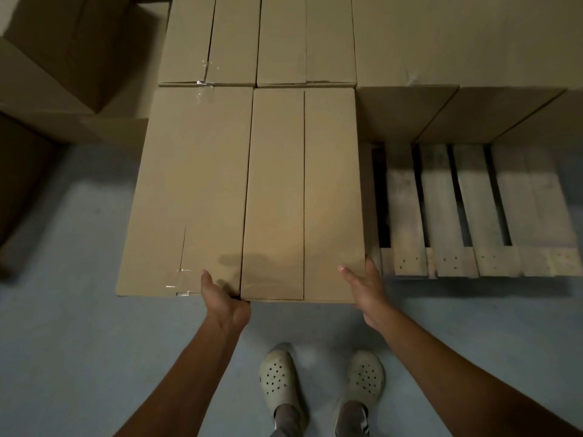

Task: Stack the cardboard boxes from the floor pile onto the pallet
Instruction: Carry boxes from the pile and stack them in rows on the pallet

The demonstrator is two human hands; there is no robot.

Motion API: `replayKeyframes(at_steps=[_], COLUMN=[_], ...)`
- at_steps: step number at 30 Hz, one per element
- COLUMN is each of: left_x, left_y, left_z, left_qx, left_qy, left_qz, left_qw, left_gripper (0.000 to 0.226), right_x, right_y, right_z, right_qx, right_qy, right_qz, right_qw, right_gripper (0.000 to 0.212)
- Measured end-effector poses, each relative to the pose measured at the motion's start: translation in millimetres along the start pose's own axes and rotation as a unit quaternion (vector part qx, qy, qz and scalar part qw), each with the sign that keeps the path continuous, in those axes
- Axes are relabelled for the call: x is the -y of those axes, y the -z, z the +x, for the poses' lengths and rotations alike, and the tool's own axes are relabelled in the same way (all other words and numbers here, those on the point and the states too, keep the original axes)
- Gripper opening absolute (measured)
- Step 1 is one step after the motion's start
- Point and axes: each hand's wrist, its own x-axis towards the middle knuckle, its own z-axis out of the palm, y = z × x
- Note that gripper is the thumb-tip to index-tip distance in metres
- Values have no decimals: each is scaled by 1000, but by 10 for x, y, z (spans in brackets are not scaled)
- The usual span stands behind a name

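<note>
A long brown cardboard box [303, 190] lies flat in the middle of the view, tight against a matching box [189, 190] on its left. My left hand [224, 298] grips its near left corner, thumb on top and fingers tucked into the gap between the two boxes. My right hand [366, 291] holds the near right corner, thumb on the lid and fingers down the side. The grey wooden pallet [441, 209] shows bare slats right of the box. More boxes [303, 39] sit in a row behind.
A lower row of boxes [457, 115] stands on the pallet's far right part. Large boxes of the floor pile [63, 58] crowd the upper left. My two feet in pale clogs [280, 380] stand on the blue-grey floor [79, 310] just behind the box.
</note>
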Motion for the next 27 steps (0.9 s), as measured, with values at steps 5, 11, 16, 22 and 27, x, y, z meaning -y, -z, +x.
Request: replayKeyframes(at_steps=[5,11,16,22,27], left_x=[0,-23,-101,-135,-104], left_y=[-24,-3,139,173,132], left_z=[5,-9,-19,-19,-60], left_qx=[7,20,37,39,24], left_qy=[11,25,56,52,36], left_qz=[-8,-25,-28,-34,-36], left_qw=[1000,999,997,997,998], left_gripper=[55,61,70,67,63], right_x=[29,13,-32,-33,-57], right_y=[-5,-10,1,2,-22], right_z=[30,64,27,6,27], right_qx=[-14,-23,-14,-8,-8], right_qy=[4,-39,-70,-72,-57], right_qz=[6,47,87,132,150], right_qw=[1000,998,994,989,987], right_gripper=[64,69,75,53,32])
